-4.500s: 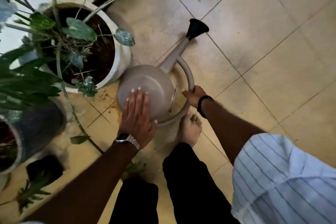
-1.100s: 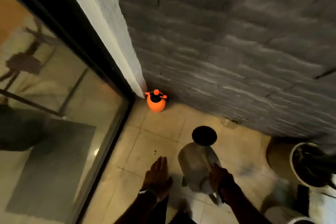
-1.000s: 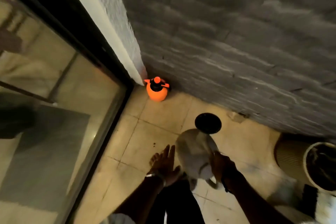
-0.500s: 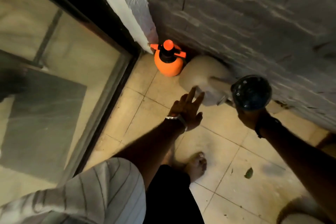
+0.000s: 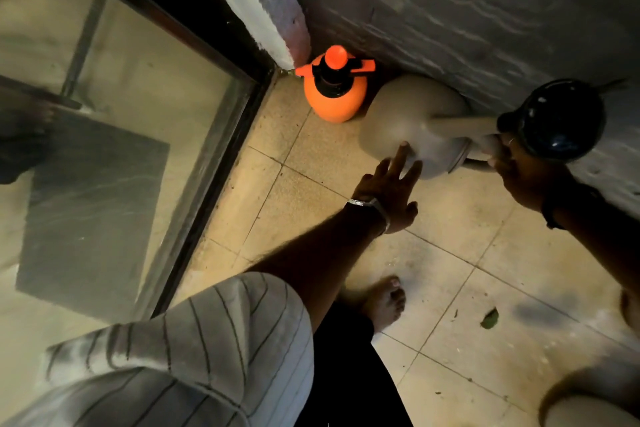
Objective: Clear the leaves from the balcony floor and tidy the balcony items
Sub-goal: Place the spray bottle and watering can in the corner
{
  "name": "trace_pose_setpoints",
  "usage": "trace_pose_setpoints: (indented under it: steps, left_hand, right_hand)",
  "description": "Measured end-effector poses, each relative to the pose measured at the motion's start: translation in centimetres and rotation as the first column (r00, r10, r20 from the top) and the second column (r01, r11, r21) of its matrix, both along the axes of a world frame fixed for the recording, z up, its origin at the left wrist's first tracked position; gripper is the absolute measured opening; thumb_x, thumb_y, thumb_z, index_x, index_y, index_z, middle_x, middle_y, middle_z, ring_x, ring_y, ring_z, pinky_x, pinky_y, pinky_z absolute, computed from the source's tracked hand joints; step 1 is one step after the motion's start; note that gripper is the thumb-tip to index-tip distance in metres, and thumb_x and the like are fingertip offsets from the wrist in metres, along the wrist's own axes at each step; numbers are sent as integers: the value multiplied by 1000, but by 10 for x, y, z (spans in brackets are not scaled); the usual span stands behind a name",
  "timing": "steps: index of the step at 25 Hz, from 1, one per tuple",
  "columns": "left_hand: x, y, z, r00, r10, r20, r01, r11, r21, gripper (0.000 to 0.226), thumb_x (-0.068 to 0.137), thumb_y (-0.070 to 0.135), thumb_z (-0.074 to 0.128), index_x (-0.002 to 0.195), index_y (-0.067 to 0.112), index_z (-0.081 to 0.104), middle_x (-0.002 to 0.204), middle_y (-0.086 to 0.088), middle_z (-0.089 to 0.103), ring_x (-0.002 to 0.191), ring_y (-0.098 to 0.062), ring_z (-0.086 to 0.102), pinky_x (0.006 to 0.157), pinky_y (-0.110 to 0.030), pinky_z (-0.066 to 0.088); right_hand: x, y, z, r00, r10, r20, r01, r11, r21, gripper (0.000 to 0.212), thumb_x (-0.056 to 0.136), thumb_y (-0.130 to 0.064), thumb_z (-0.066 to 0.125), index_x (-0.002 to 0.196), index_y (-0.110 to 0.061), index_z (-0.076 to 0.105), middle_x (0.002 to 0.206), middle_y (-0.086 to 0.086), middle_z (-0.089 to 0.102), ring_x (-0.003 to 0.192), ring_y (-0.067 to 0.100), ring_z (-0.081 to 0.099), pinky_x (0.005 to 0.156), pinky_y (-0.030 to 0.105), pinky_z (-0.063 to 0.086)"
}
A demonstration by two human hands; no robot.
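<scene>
Beside orange sprayer [image 5: 335, 94], watering can [image 5: 408, 121] under both hands

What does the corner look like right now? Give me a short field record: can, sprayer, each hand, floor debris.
watering can: beige watering can against the grey wall, close beside the sprayer, black rose pointing toward the camera
sprayer: orange pressure sprayer upright in the corner by the glass door
left hand: left hand flat, fingertips on the can's body
right hand: right hand grips the can's handle
debris: one leaf on the floor tiles
</scene>
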State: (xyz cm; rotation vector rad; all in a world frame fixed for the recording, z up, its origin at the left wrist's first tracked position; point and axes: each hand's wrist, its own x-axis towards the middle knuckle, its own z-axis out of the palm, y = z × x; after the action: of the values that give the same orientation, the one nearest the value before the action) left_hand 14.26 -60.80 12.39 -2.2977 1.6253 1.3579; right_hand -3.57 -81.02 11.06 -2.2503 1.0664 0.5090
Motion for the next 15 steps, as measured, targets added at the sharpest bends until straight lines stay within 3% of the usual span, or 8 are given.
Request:
trace_pose_setpoints:
  steps: [2, 8, 11, 13, 15]
  left_hand:
    - [-5, 2, 1, 1000, -18, 11, 18, 1000, 18, 81, 97, 42, 50, 159, 21, 1, 162, -8, -27, 149, -35, 13, 105, -49, 40]
    - [0, -4, 7, 1000, -15, 4, 15, 1000, 20, 75, 97, 40, 50, 158, 18, 11, 164, -8, -20, 148, -32, 18, 104, -48, 41]
    - [8, 0, 12, 999, -4, 34, 3, 999, 36, 75, 97, 40, 49, 158, 18, 10, 165, -8, -17, 149, -33, 15, 108, -49, 40]
    - [13, 8, 17, 997, -24, 70, 19, 998, 64, 75, 98, 42, 48, 158, 18, 9, 165, -10, -16, 150, -35, 12, 111, -49, 36]
    - [18, 24, 23, 988, -73, 133, 62, 994, 85, 77, 98, 44, 46, 158, 17, 6, 164, -12, -15, 152, -35, 3, 117, -50, 28]
  right_hand:
    - [0, 2, 2, 998, -62, -11, 62, 998, 20, 94, 81, -73, 27, 144, -5, 46, 143, 23, 50, 134, 44, 43, 113, 57, 31]
    - [3, 13, 11, 988, -147, -54, 146, 989, -14, 81, 85, -57, 35, 139, 0, 52, 142, 24, 51, 136, 43, 41, 114, 55, 31]
    - [4, 24, 18, 966, -246, -84, 243, 969, -45, 50, 99, -20, 53, 142, 3, 47, 145, 24, 48, 137, 42, 39, 115, 49, 29]
    - [1, 33, 21, 964, -261, -58, 257, 964, -60, 55, 97, -11, 58, 146, 3, 39, 148, 25, 43, 138, 42, 38, 116, 50, 30]
    - [-3, 45, 27, 974, -208, -86, 198, 974, -106, 67, 93, -15, 65, 148, 5, 32, 152, 28, 35, 140, 44, 33, 115, 52, 31]
